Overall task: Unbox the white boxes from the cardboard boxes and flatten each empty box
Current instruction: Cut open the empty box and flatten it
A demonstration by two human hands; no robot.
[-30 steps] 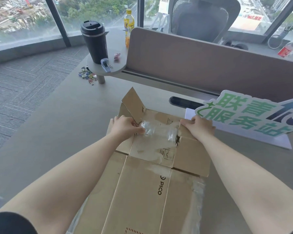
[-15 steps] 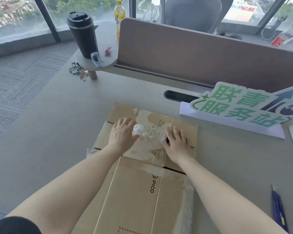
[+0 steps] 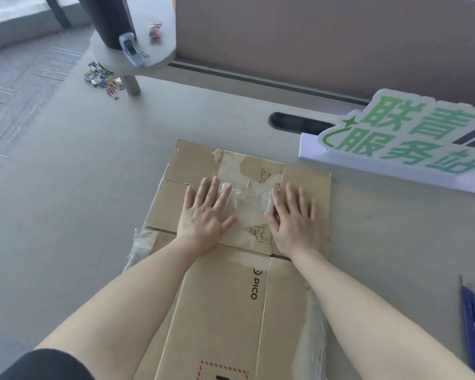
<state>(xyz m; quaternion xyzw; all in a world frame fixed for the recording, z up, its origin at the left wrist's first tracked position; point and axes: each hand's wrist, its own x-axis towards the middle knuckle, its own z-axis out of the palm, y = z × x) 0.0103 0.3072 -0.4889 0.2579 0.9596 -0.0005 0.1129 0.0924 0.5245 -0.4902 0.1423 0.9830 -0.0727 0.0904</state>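
brown cardboard box (image 3: 222, 305), black logo; blue knife (image 3: 473, 327); green-lettered sign (image 3: 406, 133).

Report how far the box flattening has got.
Done: this cardboard box lies collapsed on the desk, no white box in sight. In hand: left hand and right hand press its end flaps flat, crumpled tape between them. Left: any other boxes, none visible.

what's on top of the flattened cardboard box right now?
Both hands press flat on the cardboard box: left hand, right hand, with crumpled clear tape between them. The flaps directly under the palms are covered, and nothing beneath the box shows.
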